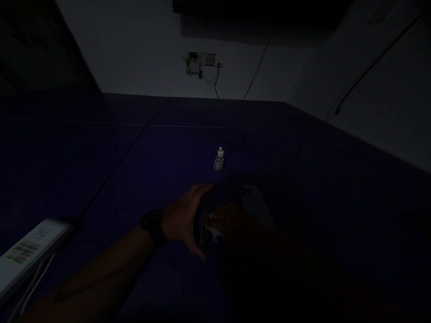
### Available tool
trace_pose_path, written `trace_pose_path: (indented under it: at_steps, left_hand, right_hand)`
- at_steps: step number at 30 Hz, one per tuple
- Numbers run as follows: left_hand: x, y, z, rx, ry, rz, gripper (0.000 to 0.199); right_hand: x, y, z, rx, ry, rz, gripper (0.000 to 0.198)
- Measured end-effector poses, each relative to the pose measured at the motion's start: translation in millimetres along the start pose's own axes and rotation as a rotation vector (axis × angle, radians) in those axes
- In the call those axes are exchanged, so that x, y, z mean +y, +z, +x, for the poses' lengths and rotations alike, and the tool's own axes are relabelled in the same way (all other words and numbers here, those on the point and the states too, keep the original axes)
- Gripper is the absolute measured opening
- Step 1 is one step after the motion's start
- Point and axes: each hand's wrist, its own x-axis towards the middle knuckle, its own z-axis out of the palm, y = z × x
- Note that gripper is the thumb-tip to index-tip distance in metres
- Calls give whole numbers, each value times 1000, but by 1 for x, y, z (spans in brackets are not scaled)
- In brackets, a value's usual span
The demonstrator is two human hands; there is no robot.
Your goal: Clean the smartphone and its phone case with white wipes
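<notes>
My left hand (183, 215), with a dark watch (154, 224) on its wrist, grips a thin, flat, dark slab (204, 224) by its two ends. The slab stands on edge towards me, so its faces barely show. Against its right side, my right hand (234, 220) is closed on a small white cloth or tissue (215, 232); deep shadow covers most of that hand and its arm. Beyond both hands a clear dropper bottle (218, 162) with a white cap stands upright. A pale phone (256, 204) lies camera side up, just right of my right hand.
A white power strip (32, 253) with cables lies at the lower left of the dark blue surface (151, 157). Wall sockets (202, 60) with plugs and cords are at the back. A dark panel (262, 13) hangs above them. The room is very dim.
</notes>
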Motion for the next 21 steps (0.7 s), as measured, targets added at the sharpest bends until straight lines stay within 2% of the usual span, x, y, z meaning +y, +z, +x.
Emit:
trace_pose_path:
  at_steps: [4,6,12,14,17,21]
  left_hand:
    - [0,0,0,11,2,-1,156]
    - [0,0,-1,11,15,-1,156]
    - [0,0,-1,2,1,7,156]
    - [0,-1,-1,4,3,0,156]
    - [0,0,0,5,6,-3,157]
    - [1,0,0,10,4,4,156]
  right_hand:
    - [-9,0,1,-118,-140,9,15]
    - [-12,-3,2,-147,-150,17,15]
    - [-6,-7,0,-14,81,-24,24]
    - [-6,-7,0,-42,34,-20,23]
    - [-8,-6,0,-126,-125,-6,17]
    - [-6,-5,-3,-64,-167,9,27]
